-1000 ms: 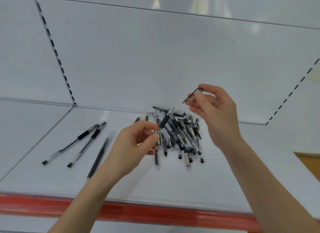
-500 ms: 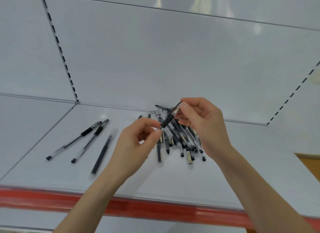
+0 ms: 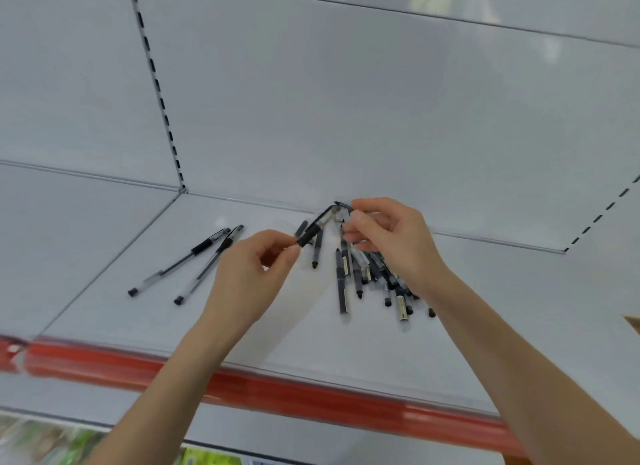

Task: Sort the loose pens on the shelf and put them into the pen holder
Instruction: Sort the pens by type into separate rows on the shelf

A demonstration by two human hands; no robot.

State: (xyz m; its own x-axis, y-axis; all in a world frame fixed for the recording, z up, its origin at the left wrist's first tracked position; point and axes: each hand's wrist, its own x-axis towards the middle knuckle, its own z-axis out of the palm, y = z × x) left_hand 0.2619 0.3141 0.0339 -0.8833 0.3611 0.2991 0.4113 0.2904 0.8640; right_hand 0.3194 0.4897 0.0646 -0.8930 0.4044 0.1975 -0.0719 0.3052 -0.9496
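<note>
White metal shelf (image 3: 138, 326), red front strip (image 3: 277, 392). Left hand (image 3: 242, 284) pinched a black-gripped clear pen (image 3: 313, 230), black-and-clear pens (image 3: 374, 277) heaped at its three o'clock; right hand (image 3: 391, 243), apart before, now pinched the pen's top.

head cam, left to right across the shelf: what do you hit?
two pens lying side by side → left hand → pen pinched between both hands → right hand. The pen pile overlaps the right hand, so it is left out of the order.
</note>
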